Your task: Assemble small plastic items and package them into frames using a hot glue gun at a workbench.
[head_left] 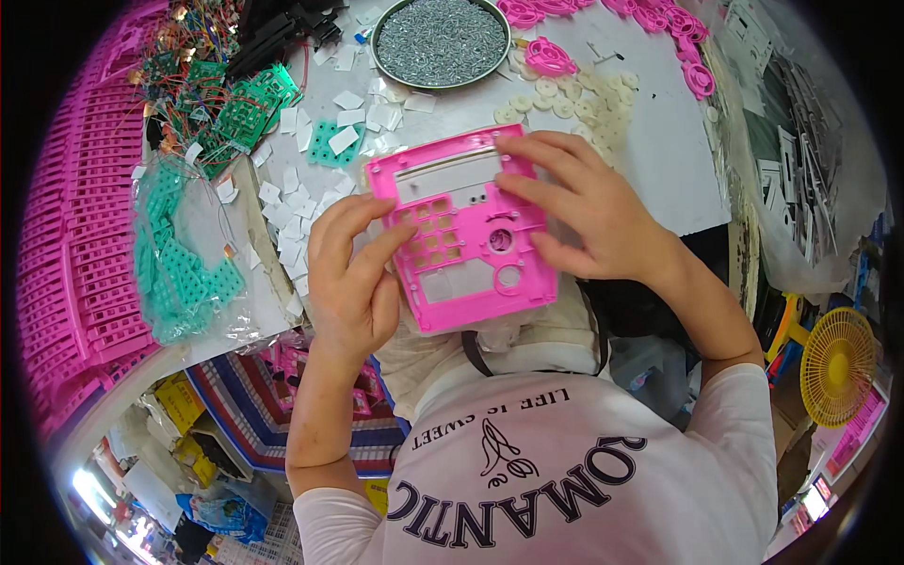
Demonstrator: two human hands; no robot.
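A pink plastic housing (474, 254) with a grid of keypad holes, round openings and a long slot rests tilted at the table's near edge, close to my body. My left hand (350, 273) grips its left side, with fingers on the rim and near the keypad holes. Along the right side, my right hand (595, 209) holds the housing, fingertips bent over its upper right edge and thumb lower down. The undersides of both grips are hidden. Just beyond the housing lies a teal rubber keypad (325, 143) with white squares on it.
A round tray of small screws (441, 42) stands at the far middle. Cream discs (574, 104) and pink rings (549, 56) lie right of it. White square pieces (292, 212), green circuit boards (254, 105) and bagged teal keypads (184, 254) spread leftward. Stacked pink parts (80, 217) border the left.
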